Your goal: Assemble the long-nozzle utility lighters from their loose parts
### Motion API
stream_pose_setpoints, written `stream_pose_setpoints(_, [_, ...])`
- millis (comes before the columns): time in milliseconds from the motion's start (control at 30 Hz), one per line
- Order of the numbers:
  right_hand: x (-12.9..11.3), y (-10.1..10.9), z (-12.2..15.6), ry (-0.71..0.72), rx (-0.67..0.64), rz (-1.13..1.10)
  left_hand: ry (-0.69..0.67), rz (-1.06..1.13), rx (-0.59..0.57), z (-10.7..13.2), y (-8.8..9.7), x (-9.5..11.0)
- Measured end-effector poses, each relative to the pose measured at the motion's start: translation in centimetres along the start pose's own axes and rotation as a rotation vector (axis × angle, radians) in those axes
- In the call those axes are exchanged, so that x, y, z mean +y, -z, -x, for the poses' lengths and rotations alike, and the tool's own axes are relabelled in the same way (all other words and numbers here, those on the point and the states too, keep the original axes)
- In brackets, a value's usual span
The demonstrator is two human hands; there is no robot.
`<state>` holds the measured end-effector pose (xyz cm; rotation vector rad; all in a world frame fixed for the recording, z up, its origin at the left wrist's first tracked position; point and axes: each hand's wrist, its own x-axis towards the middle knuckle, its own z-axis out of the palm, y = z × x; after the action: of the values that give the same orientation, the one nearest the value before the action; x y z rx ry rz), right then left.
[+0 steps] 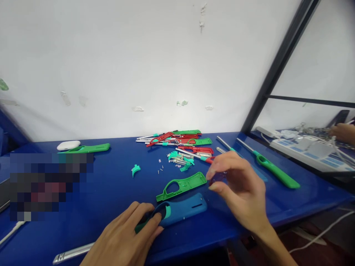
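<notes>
My left hand [126, 236] rests on the blue table [105, 192] near its front edge, fingers wrapped round the grip end of a blue lighter body [181, 211] with a teal trigger. Just behind it lies an open green lighter shell half [181, 185]. My right hand [240, 188] hovers to the right of that shell, thumb and forefinger pinched close together; something small and dark red shows between them but I cannot make it out.
A heap of red and green lighter shells, metal tubes and teal triggers [183, 147] lies at the back. A finished green lighter [273, 171] lies right, another green shell [88, 148] left, a loose teal trigger [135, 169] in the middle. Another person's hand [344, 132] shows far right.
</notes>
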<state>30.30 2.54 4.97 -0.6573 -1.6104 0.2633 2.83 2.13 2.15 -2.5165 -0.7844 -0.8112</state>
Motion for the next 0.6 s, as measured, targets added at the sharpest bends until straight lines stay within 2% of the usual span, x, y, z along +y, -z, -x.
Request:
stream_pose_setpoints(133, [-0.3,-0.3,0.3,-0.040,-0.025,0.007,0.005,0.016,0.015,-0.1,0.0,-0.1])
stream_pose_setpoints(200, [-0.5,-0.4,0.3,-0.039,0.006,-0.007,0.005,0.013,0.015,0.0,-0.1,-0.1])
stream_pose_setpoints(300, [-0.5,-0.4,0.0,0.032,0.083,0.014,0.002,-0.013,0.019,0.2,-0.3,-0.1])
stream_pose_setpoints(367, [-0.5,-0.1,0.0,0.094,0.101,0.121,0.008,-0.014,0.005,0.3,-0.4,-0.1])
stream_pose_setpoints(467, [-0.7,0.3,0.1,0.072,0.008,0.219,0.013,0.011,-0.026,0.3,-0.3,-0.1])
stream_pose_setpoints(533, [-0.9,0.4,0.1,0.019,-0.073,0.144,0.016,0.018,-0.024,0.3,-0.2,-0.1])
stream_pose_setpoints(600, [-1.1,0.2,0.1,-0.005,-0.067,0.042,0.019,0.021,-0.024,0.3,-0.1,-0.1])
